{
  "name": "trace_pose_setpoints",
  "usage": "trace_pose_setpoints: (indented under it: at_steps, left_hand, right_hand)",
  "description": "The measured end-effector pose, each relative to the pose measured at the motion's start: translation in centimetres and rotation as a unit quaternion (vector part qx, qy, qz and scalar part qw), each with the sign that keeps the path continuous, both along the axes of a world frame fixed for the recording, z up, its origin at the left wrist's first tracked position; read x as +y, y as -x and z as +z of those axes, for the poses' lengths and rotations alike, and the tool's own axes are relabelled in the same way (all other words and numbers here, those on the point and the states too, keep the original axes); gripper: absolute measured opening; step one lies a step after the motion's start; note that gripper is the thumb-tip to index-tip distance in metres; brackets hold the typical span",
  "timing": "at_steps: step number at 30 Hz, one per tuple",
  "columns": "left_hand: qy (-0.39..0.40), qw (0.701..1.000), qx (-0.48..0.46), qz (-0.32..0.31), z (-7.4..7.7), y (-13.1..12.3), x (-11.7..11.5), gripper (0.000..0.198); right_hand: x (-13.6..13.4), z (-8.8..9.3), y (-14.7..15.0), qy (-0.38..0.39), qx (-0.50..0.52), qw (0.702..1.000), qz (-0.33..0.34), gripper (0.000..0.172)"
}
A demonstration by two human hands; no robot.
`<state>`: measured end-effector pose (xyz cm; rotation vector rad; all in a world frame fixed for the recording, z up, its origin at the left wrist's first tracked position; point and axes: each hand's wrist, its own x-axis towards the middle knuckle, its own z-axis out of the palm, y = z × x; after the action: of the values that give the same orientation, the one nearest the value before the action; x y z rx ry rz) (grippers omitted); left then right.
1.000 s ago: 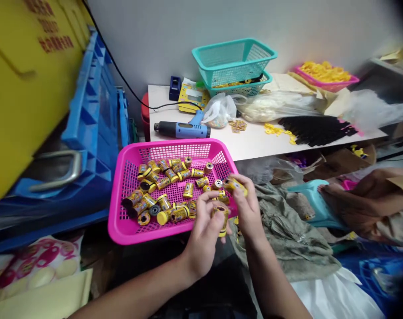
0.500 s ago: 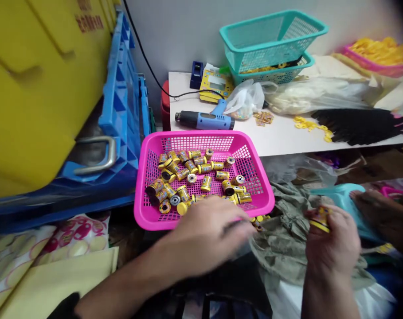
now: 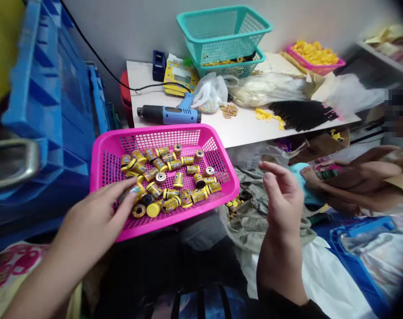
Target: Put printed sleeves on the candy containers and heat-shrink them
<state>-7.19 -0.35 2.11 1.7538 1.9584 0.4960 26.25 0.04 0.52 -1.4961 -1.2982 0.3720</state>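
Left-hand fingers (image 3: 123, 199) lie spread against yellow canisters (image 3: 178, 179) in the pink basket (image 3: 144, 133) (grip unconfirmed); right hand (image 3: 283, 199) open, empty, beside it.

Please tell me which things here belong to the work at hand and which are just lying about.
Part of the work: left hand touching yellow cylinders in the pink mesh basket; right hand, raised, empty.
Lying about: blue heat gun, teal baskets, blue crate.

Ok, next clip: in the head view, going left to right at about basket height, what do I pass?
Blue plastic crate → pink mesh basket → the person's right hand → a co-worker's bare foot
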Motion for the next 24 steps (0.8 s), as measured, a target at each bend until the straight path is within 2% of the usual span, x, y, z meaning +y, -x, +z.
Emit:
trace_pose_setpoints:
  at_steps: [1,2,4,5,7,10,13,16,21,24]
  left_hand:
    - [0.033,0.993,-0.111,0.013,0.3,-0.8,-0.3,0.043]
    - [0.068,0.971,-0.229,0.019,0.4,-1.6,-0.6,0.044]
    - [0.133,0.895,-0.426,0.019,0.1,-3.2,-1.2,0.043]
    - [0.159,0.854,-0.495,0.018,-0.3,-3.8,-1.4,0.041]
    - [0.19,0.793,-0.579,0.027,-0.9,-4.7,-1.7,0.036]
    - [0.196,0.751,-0.629,0.035,-1.3,-5.2,-1.9,0.028]
    - [0.185,0.743,-0.642,0.027,-1.1,-5.1,-2.0,0.023]
    - [0.19,0.749,-0.634,0.017,-0.7,-5.0,-2.0,0.026]
    - [0.185,0.789,-0.585,0.029,-0.3,-6.0,-1.9,0.031]
    - [0.147,0.828,-0.541,0.026,0.0,-7.0,-2.0,0.027]
  right_hand:
    - [-0.6,0.4,1.5,-0.007,0.012,0.999,0.051,0.024]
    - [-1.1,0.6,2.9,0.002,0.019,0.993,0.118,0.025]
    - [-2.1,0.6,5.4,0.043,0.015,0.965,0.259,0.037]
    - [-2.3,0.4,6.5,0.061,0.007,0.947,0.315,0.046]
    - [-2.5,0.0,8.1,0.07,-0.001,0.924,0.377,0.056]
    - [-2.4,-0.5,9.1,0.073,0.029,0.915,0.396,0.048]
    - [-2.4,-0.8,9.0,0.118,0.108,0.909,0.386,0.045]
    - [-2.6,-1.2,8.6,0.189,0.253,0.865,0.391,0.044]
    - [-2.6,-1.8,9.4,0.26,0.436,0.771,0.384,0.033]
    - [-2.5,-1.4,10.1,0.275,0.487,0.738,0.376,0.033]
